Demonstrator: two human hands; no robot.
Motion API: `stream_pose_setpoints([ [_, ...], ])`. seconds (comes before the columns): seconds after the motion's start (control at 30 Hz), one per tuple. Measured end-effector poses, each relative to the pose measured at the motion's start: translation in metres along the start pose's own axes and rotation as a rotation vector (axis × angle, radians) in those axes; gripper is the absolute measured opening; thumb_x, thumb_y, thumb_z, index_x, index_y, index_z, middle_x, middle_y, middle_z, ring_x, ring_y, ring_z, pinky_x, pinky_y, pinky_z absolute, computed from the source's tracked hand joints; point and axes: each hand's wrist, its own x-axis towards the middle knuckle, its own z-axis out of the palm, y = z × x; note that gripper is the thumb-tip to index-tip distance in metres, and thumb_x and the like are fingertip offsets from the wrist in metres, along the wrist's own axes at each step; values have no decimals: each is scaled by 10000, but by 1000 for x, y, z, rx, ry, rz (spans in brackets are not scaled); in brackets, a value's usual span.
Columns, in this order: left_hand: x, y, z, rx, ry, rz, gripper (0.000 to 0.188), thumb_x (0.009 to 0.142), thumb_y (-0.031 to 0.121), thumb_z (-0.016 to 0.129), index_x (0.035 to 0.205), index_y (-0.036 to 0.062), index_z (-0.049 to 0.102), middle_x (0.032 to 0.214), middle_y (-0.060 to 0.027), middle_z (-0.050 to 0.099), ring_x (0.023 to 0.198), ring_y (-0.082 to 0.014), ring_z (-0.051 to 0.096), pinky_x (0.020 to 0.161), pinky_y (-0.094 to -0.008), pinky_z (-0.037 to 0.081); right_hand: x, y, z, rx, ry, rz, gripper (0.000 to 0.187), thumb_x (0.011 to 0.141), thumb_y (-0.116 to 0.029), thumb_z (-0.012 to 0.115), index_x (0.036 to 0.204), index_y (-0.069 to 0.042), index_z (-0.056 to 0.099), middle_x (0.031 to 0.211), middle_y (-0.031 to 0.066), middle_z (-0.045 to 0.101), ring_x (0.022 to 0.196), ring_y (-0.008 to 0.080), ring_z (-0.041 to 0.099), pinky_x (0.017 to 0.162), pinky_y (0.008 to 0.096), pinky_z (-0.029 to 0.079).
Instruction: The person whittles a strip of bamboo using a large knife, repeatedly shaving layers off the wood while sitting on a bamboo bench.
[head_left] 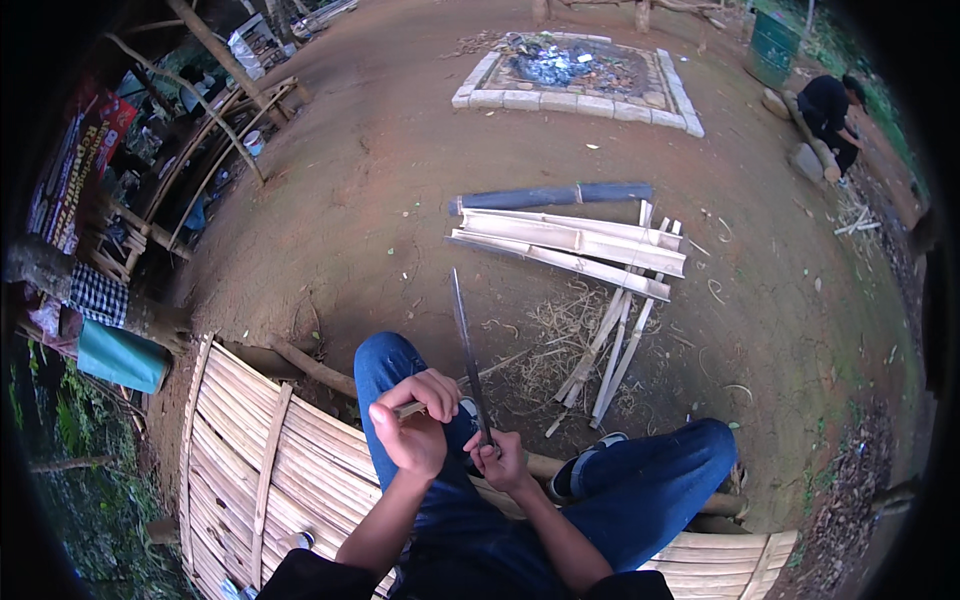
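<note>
L hand (418, 425) curled round a thin bamboo strip (408, 409), lying across under its fingers; R hand (500, 462) clenched on a long knife (466, 340), blade pointing fwd just R of L hand (split bamboo (580, 238) on ground ahead, well apart).

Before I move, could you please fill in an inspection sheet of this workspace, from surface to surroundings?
Surface: bamboo-slat seat; brown earth in front.
Job's things: long dark blade, thin pale strip; split bamboo lengths lie on the ground beside a dark pole.
Clutter: curled shavings and narrow sticks on the earth.
Left grip: closed on the thin pale strip.
Right grip: closed on the blade's near end.
Cables: nothing seen.
Surroundings: stone-edged ash pit ahead; another person and a green barrel at far right.
</note>
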Motion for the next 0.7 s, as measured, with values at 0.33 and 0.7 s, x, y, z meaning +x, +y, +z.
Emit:
stream_pose_setpoints([
  [0.33,21,15,6,63,-13,54,412,1008,276,267,741,23,452,496,-39,394,409,-125,351,434,-280,343,2,-12,5,-20,-34,-33,377,896,-344,537,765,8,575,547,46,496,505,110,501,491,271,390],
  [0.7,10,2,8,103,-145,164,475,1013,337,256,755,8,482,460,-49,417,353,-111,372,364,-251,357,6,-2,-12,26,160,235,514,921,-453,476,692,-2,572,584,60,549,562,120,547,519,281,424],
])
